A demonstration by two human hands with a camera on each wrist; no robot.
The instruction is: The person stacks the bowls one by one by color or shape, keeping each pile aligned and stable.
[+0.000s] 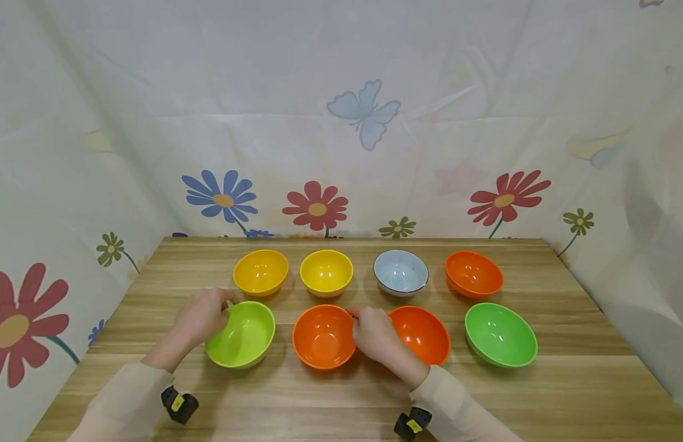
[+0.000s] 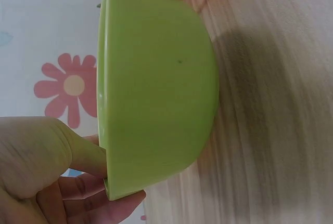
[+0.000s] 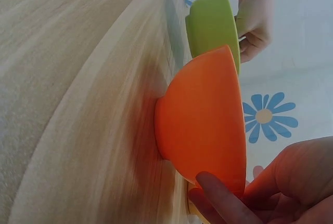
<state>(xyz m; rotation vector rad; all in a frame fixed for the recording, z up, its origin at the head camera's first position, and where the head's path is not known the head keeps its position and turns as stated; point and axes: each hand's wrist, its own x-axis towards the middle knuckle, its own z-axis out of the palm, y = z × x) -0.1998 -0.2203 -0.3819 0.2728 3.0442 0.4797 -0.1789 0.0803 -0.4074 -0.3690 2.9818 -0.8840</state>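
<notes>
My left hand (image 1: pixel 202 315) pinches the rim of a lime-green bowl (image 1: pixel 245 337) at its far left side. In the left wrist view the thumb lies at the rim and fingertips show under the bowl's outer wall. An orange bowl (image 1: pixel 323 341) stands to the right of it, mouth up. My right hand (image 1: pixel 374 331) grips that bowl's right rim, with fingers against its outer side in the right wrist view. Whether either bowl is slightly off the table cannot be told. Behind the right hand, a red-orange bowl (image 1: pixel 424 336) is partly covered.
A green bowl (image 1: pixel 501 336) stands at the right of the front row. Behind stand an amber bowl (image 1: pixel 261 273), a yellow bowl (image 1: pixel 326 274), a pale blue-grey bowl (image 1: pixel 401 273) and another orange bowl (image 1: pixel 474 274). A flowered cloth (image 1: pixel 297 141) hangs behind the wooden table (image 1: pixel 297 405).
</notes>
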